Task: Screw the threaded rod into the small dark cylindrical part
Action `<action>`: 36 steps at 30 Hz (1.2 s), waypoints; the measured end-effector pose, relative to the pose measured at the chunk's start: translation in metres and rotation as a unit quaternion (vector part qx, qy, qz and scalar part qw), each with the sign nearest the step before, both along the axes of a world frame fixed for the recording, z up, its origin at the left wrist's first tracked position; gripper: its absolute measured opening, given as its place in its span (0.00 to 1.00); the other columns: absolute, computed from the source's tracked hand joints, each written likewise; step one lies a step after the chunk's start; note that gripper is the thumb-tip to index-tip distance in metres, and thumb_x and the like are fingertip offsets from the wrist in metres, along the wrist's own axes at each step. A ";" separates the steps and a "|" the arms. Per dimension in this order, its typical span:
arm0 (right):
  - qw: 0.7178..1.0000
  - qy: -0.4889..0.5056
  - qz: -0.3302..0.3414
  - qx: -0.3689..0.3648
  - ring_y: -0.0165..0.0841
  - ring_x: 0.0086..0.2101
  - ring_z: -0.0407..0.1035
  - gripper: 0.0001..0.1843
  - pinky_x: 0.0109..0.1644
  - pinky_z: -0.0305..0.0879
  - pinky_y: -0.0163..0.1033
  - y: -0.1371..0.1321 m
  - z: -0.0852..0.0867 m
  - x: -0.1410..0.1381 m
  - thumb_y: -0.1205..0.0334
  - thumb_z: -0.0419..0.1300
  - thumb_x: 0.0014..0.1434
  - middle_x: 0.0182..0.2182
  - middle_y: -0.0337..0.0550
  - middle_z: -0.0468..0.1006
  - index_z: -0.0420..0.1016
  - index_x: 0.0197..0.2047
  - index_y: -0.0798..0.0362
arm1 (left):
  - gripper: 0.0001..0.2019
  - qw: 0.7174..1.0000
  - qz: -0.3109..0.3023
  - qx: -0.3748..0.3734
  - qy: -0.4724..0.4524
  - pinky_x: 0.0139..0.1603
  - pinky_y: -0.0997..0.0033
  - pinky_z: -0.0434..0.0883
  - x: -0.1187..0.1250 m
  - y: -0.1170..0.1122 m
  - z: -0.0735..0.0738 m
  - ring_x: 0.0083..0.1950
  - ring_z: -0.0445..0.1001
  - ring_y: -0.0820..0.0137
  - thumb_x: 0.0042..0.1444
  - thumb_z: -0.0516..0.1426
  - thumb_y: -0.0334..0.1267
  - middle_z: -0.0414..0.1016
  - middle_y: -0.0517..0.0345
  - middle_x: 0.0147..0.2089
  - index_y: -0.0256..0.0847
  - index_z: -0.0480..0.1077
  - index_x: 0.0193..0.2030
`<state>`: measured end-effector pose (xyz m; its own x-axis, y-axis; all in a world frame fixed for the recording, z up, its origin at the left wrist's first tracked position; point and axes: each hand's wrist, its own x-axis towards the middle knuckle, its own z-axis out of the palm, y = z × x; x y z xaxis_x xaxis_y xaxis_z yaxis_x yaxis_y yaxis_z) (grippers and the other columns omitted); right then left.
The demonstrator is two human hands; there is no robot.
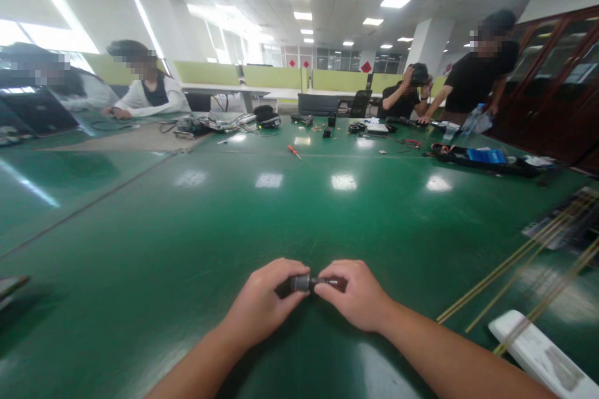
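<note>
Both my hands meet low in the middle of the head view, over a glossy green table [290,212]. My left hand [262,305] is curled round the left end of a small dark cylindrical part [303,283] with a grey metal band. My right hand [358,296] pinches the right end of the same part between thumb and fingers. The part lies just above the table top, mostly hidden by my fingers.
Thin brass rods [519,265] lie slanted at the right, next to a white flat block [543,355]. A red-handled screwdriver [294,151], cables and small tools are scattered far across the table. Several people sit or stand at the far side.
</note>
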<state>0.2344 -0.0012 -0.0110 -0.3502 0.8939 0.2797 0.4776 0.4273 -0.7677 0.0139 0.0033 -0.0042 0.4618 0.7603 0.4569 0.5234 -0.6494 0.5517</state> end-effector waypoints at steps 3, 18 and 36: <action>1.000 0.003 -0.001 -0.002 0.29 0.27 0.67 0.08 0.33 0.57 0.34 0.000 0.000 0.000 0.60 0.64 0.59 0.25 0.39 0.77 0.81 0.31 0.53 | 0.11 1.000 0.003 0.003 -0.001 0.50 0.70 0.75 0.000 0.000 -0.001 0.45 0.79 0.69 0.57 0.62 0.33 0.80 0.57 0.44 0.44 0.74 0.47; 1.000 0.009 -0.002 -0.010 0.29 0.27 0.67 0.07 0.32 0.58 0.34 0.000 0.002 0.001 0.59 0.64 0.59 0.25 0.39 0.77 0.82 0.32 0.52 | 0.10 1.000 0.004 0.005 -0.003 0.49 0.69 0.76 0.000 0.001 0.002 0.45 0.79 0.68 0.57 0.61 0.33 0.80 0.55 0.44 0.43 0.75 0.46; 1.000 0.013 -0.009 -0.018 0.30 0.27 0.68 0.07 0.32 0.58 0.34 0.002 0.001 0.001 0.60 0.64 0.58 0.25 0.39 0.77 0.81 0.32 0.53 | 0.14 1.000 0.009 -0.025 0.014 0.48 0.70 0.77 -0.002 0.002 0.004 0.43 0.81 0.66 0.56 0.64 0.41 0.82 0.54 0.44 0.44 0.76 0.49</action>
<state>0.2357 0.0004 -0.0103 -0.3267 0.9099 0.2557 0.4647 0.3903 -0.7948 0.0118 0.0050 -0.0001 0.4598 0.7903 0.4051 0.5505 -0.6116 0.5683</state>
